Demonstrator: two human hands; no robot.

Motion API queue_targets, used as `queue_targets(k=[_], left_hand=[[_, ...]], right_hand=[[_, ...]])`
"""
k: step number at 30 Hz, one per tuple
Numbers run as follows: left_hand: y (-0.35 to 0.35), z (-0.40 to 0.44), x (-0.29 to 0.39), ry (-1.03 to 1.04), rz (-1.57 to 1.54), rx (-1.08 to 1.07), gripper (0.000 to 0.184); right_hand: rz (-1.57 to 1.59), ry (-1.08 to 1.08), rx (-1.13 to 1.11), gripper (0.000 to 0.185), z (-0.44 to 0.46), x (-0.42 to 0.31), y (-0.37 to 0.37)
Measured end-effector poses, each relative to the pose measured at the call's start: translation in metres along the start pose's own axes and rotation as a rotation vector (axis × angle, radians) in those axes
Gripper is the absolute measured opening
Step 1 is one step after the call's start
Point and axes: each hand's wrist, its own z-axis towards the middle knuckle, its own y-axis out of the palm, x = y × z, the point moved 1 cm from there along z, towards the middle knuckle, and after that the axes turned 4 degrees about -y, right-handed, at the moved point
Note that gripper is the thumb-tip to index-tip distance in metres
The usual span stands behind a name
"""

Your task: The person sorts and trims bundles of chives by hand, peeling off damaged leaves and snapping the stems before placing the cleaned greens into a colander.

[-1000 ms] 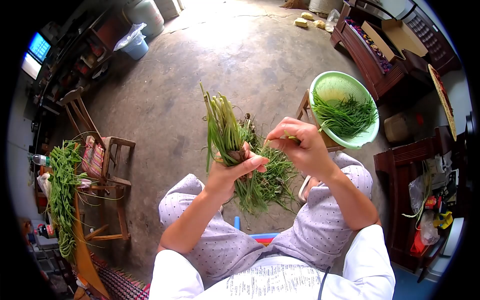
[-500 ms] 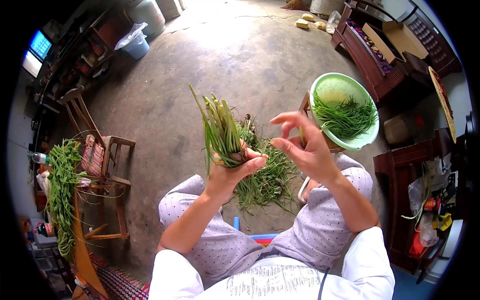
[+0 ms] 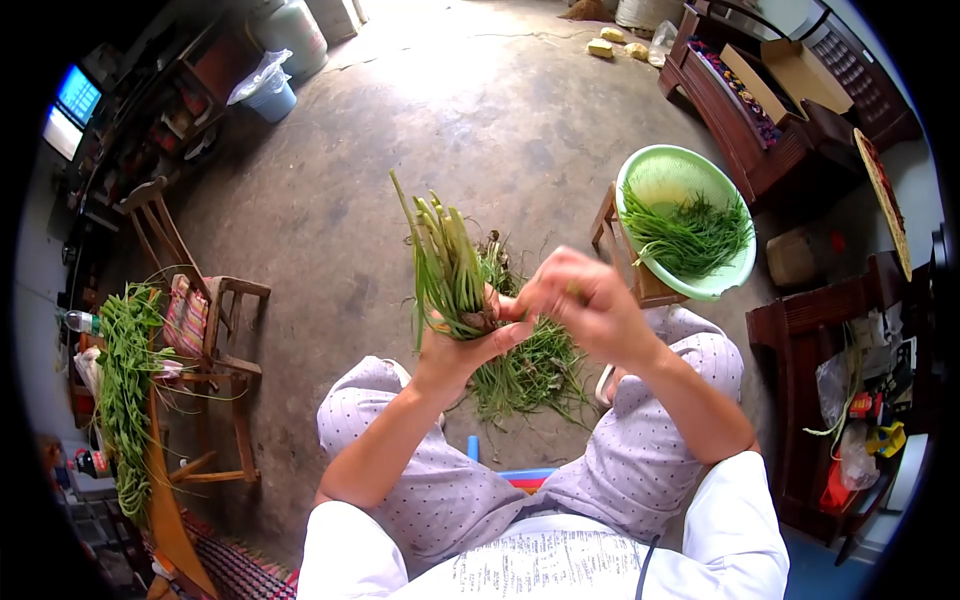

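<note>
My left hand (image 3: 455,350) is wrapped round a bunch of chive-like green stalks (image 3: 445,250), whose pale cut-looking ends point up and away from me. Some brown, dirty bits cling to the bunch near my thumb. My right hand (image 3: 590,305) meets the left thumb and fingertips, its fingers curled together and slightly blurred. A small yellowish-green bit shows among them, but I cannot make out what they pinch. Below both hands, a loose heap of thin green stems and leaves (image 3: 530,375) lies on the floor between my feet.
At the right, a pale green plastic basket (image 3: 740,285) of trimmed greens rests on a wooden stool (image 3: 610,225). A wooden chair (image 3: 235,285) stands left, near more leafy greens (image 3: 130,390) on a wooden ledge. Farther off is a lined blue bin (image 3: 270,98).
My right hand has moved left and slightly down to the left thumb, its spread fingers closing. The left hand and its bunch have shifted only slightly.
</note>
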Motion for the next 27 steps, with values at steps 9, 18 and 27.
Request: queue_targets(k=[9,18,27], left_hand=[[-0.012,-0.004,0.007,0.043,-0.152,-0.644,0.018],[-0.022,-0.020,0.009,-0.099,-0.295,-0.803,0.021],[-0.010,-0.019,0.013,-0.194,-0.184,-0.755,0.022]], right_hand=[[0.697,0.337,0.575,0.029,0.010,0.036,-0.067],[0.856,0.275,0.601,0.030,0.008,0.013,-0.096],[0.920,0.738,-0.061,0.027,0.006,-0.004,-0.009]])
